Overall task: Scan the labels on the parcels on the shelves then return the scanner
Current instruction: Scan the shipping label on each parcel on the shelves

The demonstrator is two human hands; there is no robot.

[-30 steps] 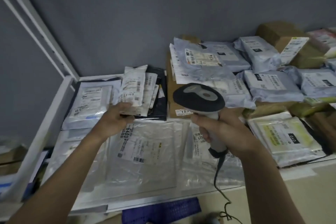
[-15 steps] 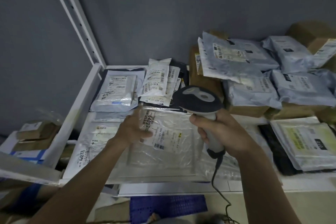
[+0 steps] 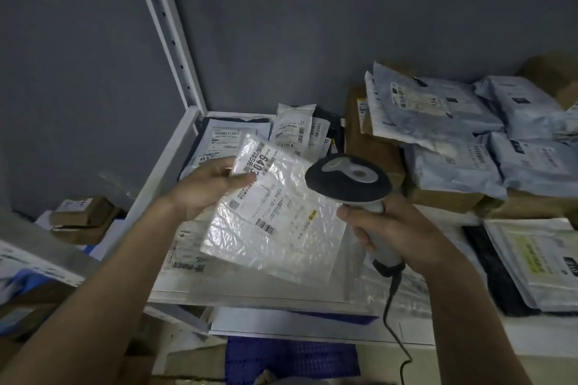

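Note:
My left hand [image 3: 208,186] grips the top left corner of a clear plastic parcel [image 3: 281,228] and holds it tilted up above the shelf, its white label with a barcode facing me. In my right hand [image 3: 391,234] I hold the handle of a corded barcode scanner [image 3: 348,180], whose dark head sits just right of the parcel's upper edge. The scanner's cable [image 3: 392,316] hangs down past the shelf front.
The white metal shelf [image 3: 175,159] carries more parcels: white bags [image 3: 292,131] at the back, grey-blue mailers [image 3: 438,109] on brown boxes to the right, a pale bag [image 3: 538,259] at the far right. Small boxes [image 3: 84,212] lie on a lower level, left.
My left hand moved from the white bags at the back to the clear parcel and lifted it off the shelf. The view swung left; the scanner stayed in my right hand.

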